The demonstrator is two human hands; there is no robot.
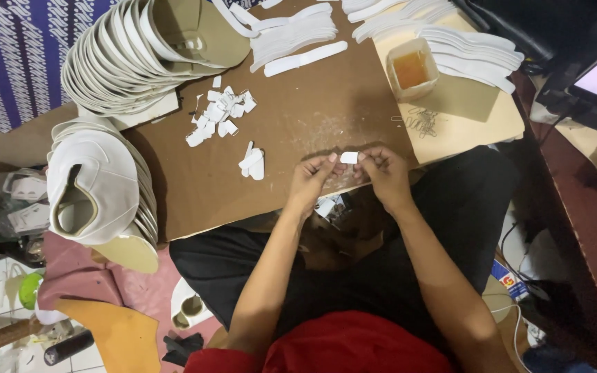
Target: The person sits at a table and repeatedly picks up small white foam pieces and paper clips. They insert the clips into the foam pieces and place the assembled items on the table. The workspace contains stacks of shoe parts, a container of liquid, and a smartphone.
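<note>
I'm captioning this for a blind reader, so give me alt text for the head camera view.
Seen from above, a seated person's left hand and right hand pinch a small white tab over a brown board. More tabs, stacked white cap panels and a glue cup lie on it.

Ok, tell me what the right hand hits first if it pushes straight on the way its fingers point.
The right hand points up-left, so probably the small white piece it pinches, then the left hand's fingertips.
</note>
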